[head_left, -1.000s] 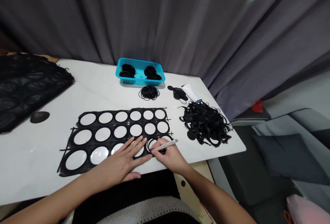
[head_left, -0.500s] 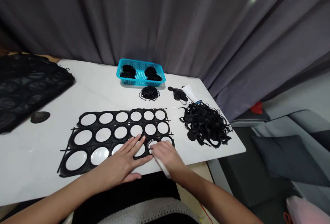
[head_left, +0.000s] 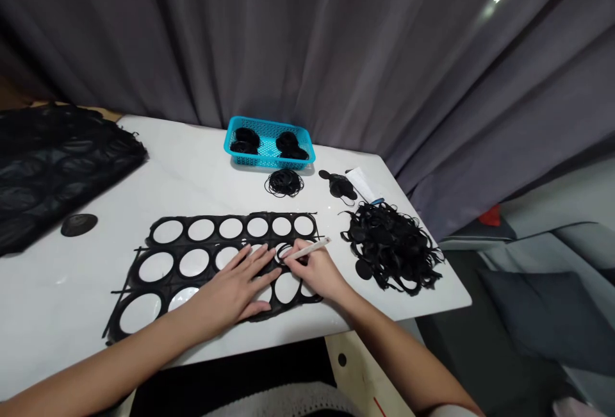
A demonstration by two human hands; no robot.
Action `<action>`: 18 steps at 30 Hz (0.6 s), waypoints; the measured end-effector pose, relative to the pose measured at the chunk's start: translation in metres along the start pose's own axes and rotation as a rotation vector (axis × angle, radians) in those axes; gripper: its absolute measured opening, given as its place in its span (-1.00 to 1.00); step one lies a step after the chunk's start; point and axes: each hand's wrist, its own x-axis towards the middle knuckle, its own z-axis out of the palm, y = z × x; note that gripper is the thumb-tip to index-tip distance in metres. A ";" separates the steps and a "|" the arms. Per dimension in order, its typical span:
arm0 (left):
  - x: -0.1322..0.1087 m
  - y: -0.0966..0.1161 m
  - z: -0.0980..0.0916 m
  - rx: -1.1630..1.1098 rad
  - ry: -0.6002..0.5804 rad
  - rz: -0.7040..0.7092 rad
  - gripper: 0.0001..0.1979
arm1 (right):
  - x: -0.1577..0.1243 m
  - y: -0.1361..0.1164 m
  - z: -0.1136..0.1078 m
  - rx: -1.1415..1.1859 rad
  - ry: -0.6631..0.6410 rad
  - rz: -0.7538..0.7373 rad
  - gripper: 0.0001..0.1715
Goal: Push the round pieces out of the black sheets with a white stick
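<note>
A thin black sheet (head_left: 175, 246) with rows of large round holes lies on the white table in front of me. My left hand (head_left: 239, 281) rests flat on its middle, fingers spread. In my right hand (head_left: 314, 268) is a slim white pen-like tool (head_left: 310, 248), pinched between thumb and fingers and slanting up to the right. Its tip is hidden at my fingertips, beside one middle-row hole where a thin black ring (head_left: 283, 252) shows loose at the edge.
A blue basket (head_left: 269, 162) holding black bundles stands at the back, with a tangle of black rings (head_left: 284, 182) before it. To the right are a pile of black scraps (head_left: 391, 247), black discs (head_left: 340, 186) and a white tube (head_left: 364, 185). A large black sheet stack (head_left: 62, 167) lies left.
My right hand has moved up from a front-row hole to a middle-row hole, and the white tool now points up to the right. My left hand stays flat on the sheet.
</note>
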 end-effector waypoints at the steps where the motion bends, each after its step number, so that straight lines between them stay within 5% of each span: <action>1: 0.000 -0.002 0.003 -0.003 -0.005 0.008 -0.40 | -0.001 0.000 0.003 -0.001 -0.012 0.001 -0.90; 9: -0.006 -0.002 0.008 0.004 -0.004 0.007 -0.38 | -0.003 0.003 0.002 0.043 0.004 -0.003 -0.89; 15: -0.006 -0.002 0.007 0.005 -0.012 -0.006 -0.48 | 0.013 0.011 -0.029 0.390 0.438 0.131 -0.71; 18: -0.006 -0.001 0.008 -0.016 0.000 -0.011 -0.48 | 0.010 0.013 -0.025 0.399 0.266 0.164 -0.69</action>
